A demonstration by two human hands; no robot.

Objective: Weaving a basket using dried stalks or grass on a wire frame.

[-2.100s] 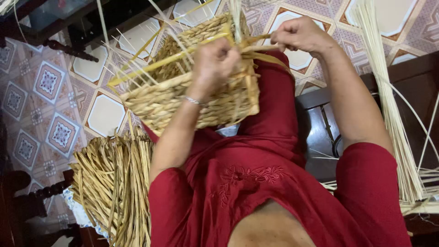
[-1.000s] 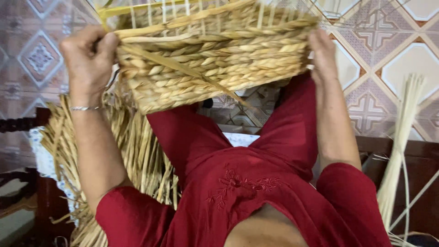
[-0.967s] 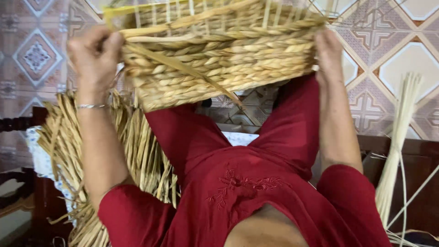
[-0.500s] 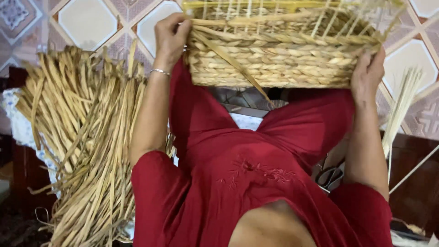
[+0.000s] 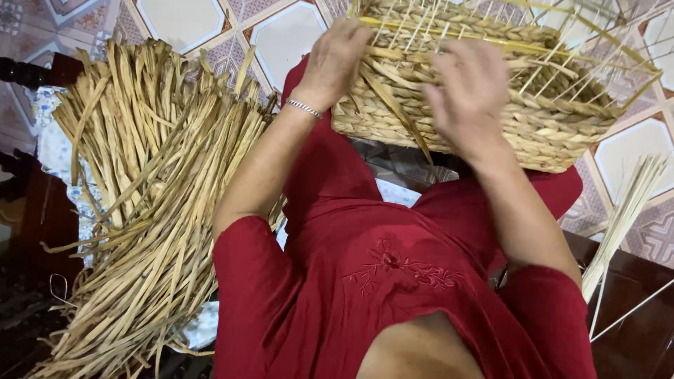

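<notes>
Red cloth fills the near view: the person's tunic (image 5: 393, 281), embroidered at the chest, and red trousers over the raised knees. On those knees, held up at chest height, rests the half-woven basket (image 5: 505, 105) of twisted straw rope.

The left hand (image 5: 335, 60) is curled over the basket's near left corner, fingers hooked on the rim and clamped to it, a thin silver bracelet (image 5: 303, 107) at the wrist. The right hand (image 5: 467, 88) is blurred; it lies against the front wall with fingers bent among the strands, but I cannot tell whether it pinches one or only presses.

As to progress, I judge the walls well up: several tight courses of rope run round the lower body. Above them pale thin stakes (image 5: 562, 49) stick out bare, and a loose flat strand (image 5: 397, 112) trails down the front, so the top rows and the rim look unfinished.

To the person's left lies a big heap of dried rush strips (image 5: 147, 210). To the right, a bundle of pale reeds (image 5: 625, 210) leans. Beyond is patterned tile floor (image 5: 182, 21).
</notes>
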